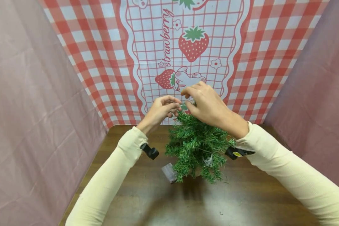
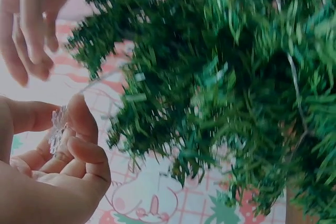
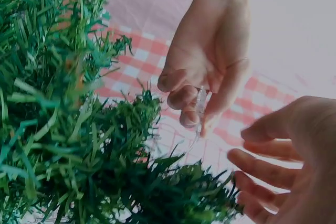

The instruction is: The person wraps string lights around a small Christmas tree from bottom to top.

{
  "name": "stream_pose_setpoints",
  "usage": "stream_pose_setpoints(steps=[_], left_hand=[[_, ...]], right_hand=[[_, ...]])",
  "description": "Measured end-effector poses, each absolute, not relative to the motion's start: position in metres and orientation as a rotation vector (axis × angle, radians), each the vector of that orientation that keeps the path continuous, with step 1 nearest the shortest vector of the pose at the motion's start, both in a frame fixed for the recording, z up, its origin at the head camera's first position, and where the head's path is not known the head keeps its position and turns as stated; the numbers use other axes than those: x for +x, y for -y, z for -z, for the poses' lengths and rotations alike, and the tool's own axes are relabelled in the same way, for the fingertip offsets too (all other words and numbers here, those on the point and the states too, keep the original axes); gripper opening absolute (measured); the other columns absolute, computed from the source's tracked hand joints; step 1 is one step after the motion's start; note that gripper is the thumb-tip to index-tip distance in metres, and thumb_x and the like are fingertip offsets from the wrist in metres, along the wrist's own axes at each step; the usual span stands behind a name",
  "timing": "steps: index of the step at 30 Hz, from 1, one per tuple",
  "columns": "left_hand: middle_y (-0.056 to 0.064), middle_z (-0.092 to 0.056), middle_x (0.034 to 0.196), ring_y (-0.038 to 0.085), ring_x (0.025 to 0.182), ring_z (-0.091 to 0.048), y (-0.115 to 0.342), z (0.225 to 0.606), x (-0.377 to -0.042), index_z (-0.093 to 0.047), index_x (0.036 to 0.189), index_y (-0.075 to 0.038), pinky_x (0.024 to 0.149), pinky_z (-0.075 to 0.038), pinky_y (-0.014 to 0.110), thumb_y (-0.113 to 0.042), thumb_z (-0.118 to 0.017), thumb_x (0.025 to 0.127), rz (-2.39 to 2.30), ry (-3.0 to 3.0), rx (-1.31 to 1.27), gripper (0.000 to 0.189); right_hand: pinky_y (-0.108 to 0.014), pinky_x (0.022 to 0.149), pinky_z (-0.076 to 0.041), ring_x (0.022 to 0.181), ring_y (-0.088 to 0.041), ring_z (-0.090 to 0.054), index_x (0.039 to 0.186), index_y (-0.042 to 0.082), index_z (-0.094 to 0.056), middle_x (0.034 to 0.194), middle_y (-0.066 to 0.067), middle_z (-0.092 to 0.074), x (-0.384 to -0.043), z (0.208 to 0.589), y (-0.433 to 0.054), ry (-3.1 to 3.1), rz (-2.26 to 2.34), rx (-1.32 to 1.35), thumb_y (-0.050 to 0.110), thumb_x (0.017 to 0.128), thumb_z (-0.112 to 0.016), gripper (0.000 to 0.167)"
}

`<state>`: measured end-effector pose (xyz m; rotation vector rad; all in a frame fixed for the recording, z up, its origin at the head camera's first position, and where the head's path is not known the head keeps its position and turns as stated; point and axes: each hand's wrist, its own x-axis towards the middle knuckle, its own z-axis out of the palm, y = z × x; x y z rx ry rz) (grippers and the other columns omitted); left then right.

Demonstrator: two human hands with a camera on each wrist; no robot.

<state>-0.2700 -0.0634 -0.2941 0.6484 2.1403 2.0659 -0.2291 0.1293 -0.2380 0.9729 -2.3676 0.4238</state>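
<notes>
A small artificial Christmas tree (image 1: 196,141) with dense green needles stands on the table below both hands. Beside its top, my left hand (image 1: 159,111) pinches a clear, snowflake-like plastic ornament (image 2: 58,132) between thumb and fingers. From that piece a thin transparent wire (image 2: 97,81) runs into the branches. My right hand (image 1: 207,103) hovers above the treetop, fingers loosely bent and apart from the ornament; in the right wrist view nothing shows between them. Another clear piece (image 1: 208,160) sits among the lower front branches.
A clear box (image 1: 169,172) lies on the wooden table (image 1: 147,201) by the tree's lower left. Behind hangs a red-checked strawberry cloth (image 1: 101,53). Pink curtains (image 1: 31,103) close off both sides.
</notes>
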Motion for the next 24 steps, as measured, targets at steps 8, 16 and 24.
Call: stream_pose_setpoints(steps=[8, 16, 24], left_hand=[[0.008, -0.066, 0.093, 0.020, 0.075, -0.062, 0.062, 0.290, -0.244, -0.063, 0.107, 0.001, 0.062, -0.048, 0.023, -0.012, -0.059, 0.100, -2.133, -2.099, 0.697, 0.016], [0.011, -0.066, 0.097, 0.029, 0.080, -0.064, 0.059, 0.296, -0.220, -0.062, 0.106, 0.002, 0.064, -0.051, 0.026, -0.008, -0.059, 0.100, -2.138, -2.413, 0.959, 0.012], [0.013, -0.068, 0.108, 0.027, 0.085, -0.066, 0.060, 0.294, -0.197, -0.053, 0.120, 0.000, 0.068, -0.056, 0.036, -0.013, -0.059, 0.101, -2.092, -2.525, 1.236, 0.023]], right_hand=[[-0.041, 0.077, -0.043, 0.090, -0.026, -0.053, 0.098, 0.008, -0.074, 0.097, -0.009, -0.069, -0.223, 0.245, -0.125, 2.465, -0.257, 0.969, 0.021, 0.088, -0.076, 0.017], [-0.034, 0.070, -0.040, 0.078, -0.020, -0.050, 0.091, 0.010, -0.075, 0.085, -0.003, -0.069, -0.216, 0.252, -0.124, 2.380, -0.415, 1.030, 0.017, 0.090, -0.073, 0.007], [-0.032, 0.069, -0.046, 0.078, -0.015, -0.056, 0.094, 0.009, -0.073, 0.084, 0.001, -0.069, -0.203, 0.258, -0.139, 2.243, -0.712, 1.032, 0.010, 0.093, -0.071, 0.003]])
